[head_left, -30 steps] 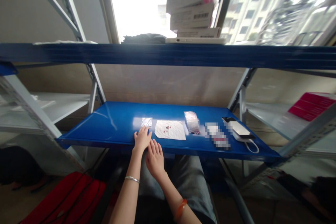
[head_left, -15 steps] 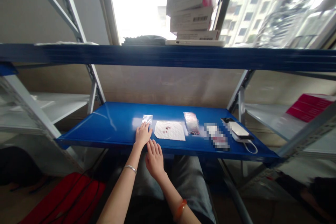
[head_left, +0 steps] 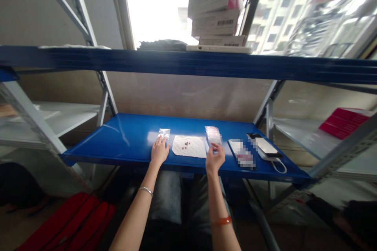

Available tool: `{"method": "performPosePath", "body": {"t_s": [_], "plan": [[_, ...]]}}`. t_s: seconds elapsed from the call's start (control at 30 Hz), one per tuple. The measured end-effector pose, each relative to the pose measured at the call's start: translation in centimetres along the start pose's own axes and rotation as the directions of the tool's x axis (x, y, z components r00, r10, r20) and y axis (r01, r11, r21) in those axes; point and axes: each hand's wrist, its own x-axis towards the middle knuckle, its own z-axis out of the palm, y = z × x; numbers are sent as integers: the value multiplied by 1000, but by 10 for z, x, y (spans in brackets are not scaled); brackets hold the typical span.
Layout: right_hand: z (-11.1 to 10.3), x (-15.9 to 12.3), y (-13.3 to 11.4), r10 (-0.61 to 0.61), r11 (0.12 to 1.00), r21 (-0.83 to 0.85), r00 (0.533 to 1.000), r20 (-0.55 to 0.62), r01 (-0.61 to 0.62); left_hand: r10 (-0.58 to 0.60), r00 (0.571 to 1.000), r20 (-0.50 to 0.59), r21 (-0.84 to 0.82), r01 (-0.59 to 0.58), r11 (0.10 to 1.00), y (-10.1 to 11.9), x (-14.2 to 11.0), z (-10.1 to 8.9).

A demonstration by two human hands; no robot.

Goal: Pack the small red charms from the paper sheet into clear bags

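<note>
The left hand (head_left: 160, 151) is laid open on the blue steel shelf (head_left: 118, 137), palm down with the fingers extended, and a silver bangle (head_left: 145, 191) is worn on its wrist. Its fingertips are placed just below a small clear sachet (head_left: 164, 133). The right hand (head_left: 215, 160), with an orange bracelet (head_left: 222, 221) on its wrist, is held with the fingers bunched against the lower end of a clear plastic bag (head_left: 213, 135). The bag is touched, but whether it is gripped cannot be told.

Between the hands, a white paper sheet (head_left: 188, 146) is spread on the shelf, with small dark red beads (head_left: 186, 142) scattered on it. Right of the bag lies a pixelated item (head_left: 241, 153) that cannot be made out. Beyond it, a white power bank (head_left: 265, 146) rests on a dark phone (head_left: 252, 136), and a white cable (head_left: 278, 168) is looped beside them.

Overhead, a stack of printed boxes (head_left: 215, 8) is seen on the upper shelf (head_left: 188, 62) before a bright window. Below, a denim-covered lap (head_left: 166, 198) and a red bag (head_left: 67, 223) are visible.
</note>
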Motion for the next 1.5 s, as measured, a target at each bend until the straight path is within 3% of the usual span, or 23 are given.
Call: {"method": "performPosePath", "body": {"t_s": [0.07, 0.13, 0.3, 0.5, 0.73, 0.9, 1.17, 1.33, 1.5], "plan": [[-3, 15, 15, 136, 984, -116, 991, -6, -136, -12, 1000, -7, -1, 12, 1000, 0, -1, 0], [-4, 22, 26, 197, 954, -230, 980, -12, -194, -21, 1000, -18, 2, 22, 1000, 0, -1, 0], [-2, 27, 30, 242, 875, -439, 970, 27, -206, -34, 999, -25, 11, 35, 999, 0, -2, 0], [-3, 28, 29, 245, 873, -440, 969, 25, -209, -6, 1000, -13, -20, 6, 1000, 2, -4, -5], [-12, 20, 40, 201, 949, -253, 979, 31, -187, -62, 995, -80, -65, 57, 996, 8, -32, -13], [-17, 17, 46, 248, 964, 105, 968, -24, -244, -117, 988, -100, -72, 110, 991, 12, -47, -13], [-28, 16, 24, 391, 733, 576, 917, 78, -362, -95, 995, -31, -89, 92, 992, 8, -48, -16], [-33, 16, 0, 331, 611, 692, 918, 218, -385, -84, 996, 20, -116, 85, 990, 8, -50, -27], [-32, 12, -14, 298, 482, 746, 887, 353, -460, -96, 995, 8, -206, 96, 974, 7, -49, -40]]}}
